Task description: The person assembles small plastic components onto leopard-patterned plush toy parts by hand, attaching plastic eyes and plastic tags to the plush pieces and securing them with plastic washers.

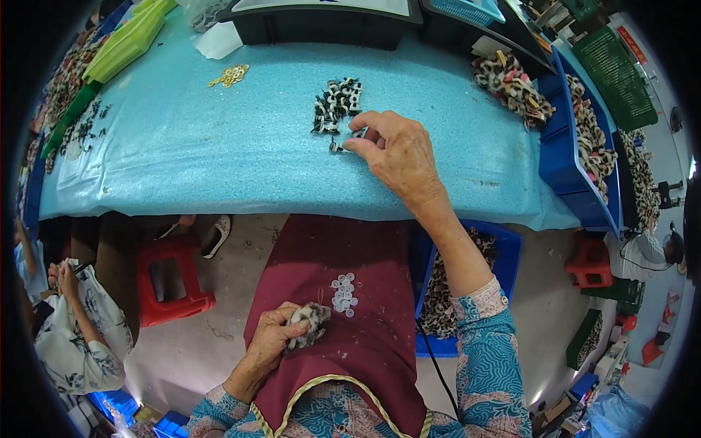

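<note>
My left hand (272, 337) is closed on a small grey, mottled furry plush piece (309, 325) above the apron on my lap. A thin loop of thread stands up from the plush piece. My right hand (398, 153) reaches over the table at the near edge of a pile of small black-and-white parts (337, 102). Its thumb and index finger are curved and apart, and a little of one part shows in the gap between them. One single part (336, 146) lies just left of the thumb. Clear round discs (344, 294) rest on the maroon apron (365, 255), right of the plush piece.
Yellow rings (231, 76) lie on the blue table cover (219, 146). Black bins (321, 25) stand at its far edge. Spotted plush pieces (511, 87) heap beside a blue crate (562, 139) on the right. Another blue crate (511, 270) sits below. A red stool (150, 292) and a co-worker (87, 328) are at left.
</note>
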Demonstrator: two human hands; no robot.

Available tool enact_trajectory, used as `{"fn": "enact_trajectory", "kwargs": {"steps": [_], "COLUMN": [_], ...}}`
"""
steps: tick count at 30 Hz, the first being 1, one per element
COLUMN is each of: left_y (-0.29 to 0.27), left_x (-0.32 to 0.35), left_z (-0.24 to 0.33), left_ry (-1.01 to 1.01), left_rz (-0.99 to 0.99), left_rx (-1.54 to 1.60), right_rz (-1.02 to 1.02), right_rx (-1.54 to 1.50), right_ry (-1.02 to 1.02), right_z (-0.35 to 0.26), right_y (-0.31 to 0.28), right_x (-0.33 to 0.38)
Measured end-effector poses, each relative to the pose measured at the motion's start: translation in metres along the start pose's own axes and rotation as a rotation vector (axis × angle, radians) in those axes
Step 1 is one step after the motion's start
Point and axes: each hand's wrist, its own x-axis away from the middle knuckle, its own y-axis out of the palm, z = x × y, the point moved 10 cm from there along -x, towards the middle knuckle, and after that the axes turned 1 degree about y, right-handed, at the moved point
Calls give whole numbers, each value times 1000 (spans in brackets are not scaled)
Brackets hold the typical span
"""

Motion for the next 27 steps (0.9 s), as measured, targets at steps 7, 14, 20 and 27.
{"fn": "enact_trajectory", "kwargs": {"steps": [7,14,20,27], "left_y": [3,6,18,32], "left_x": [-1,-8,-12,-10], "left_z": [-3,-20,-26,-28], "left_ry": [6,-134,-234,-268], "left_rz": [-30,-104,-95,-124], "left_rx": [152,449,630,596], "right_rz": [37,-66,-184,-300], "right_rx": [118,-754,-1263,-1373], "right_ry": [-73,261,517,838], "right_z": [-4,31,13,7], "right_y": [-10,-23,14,74], "right_x": [9,42,132,227]}}
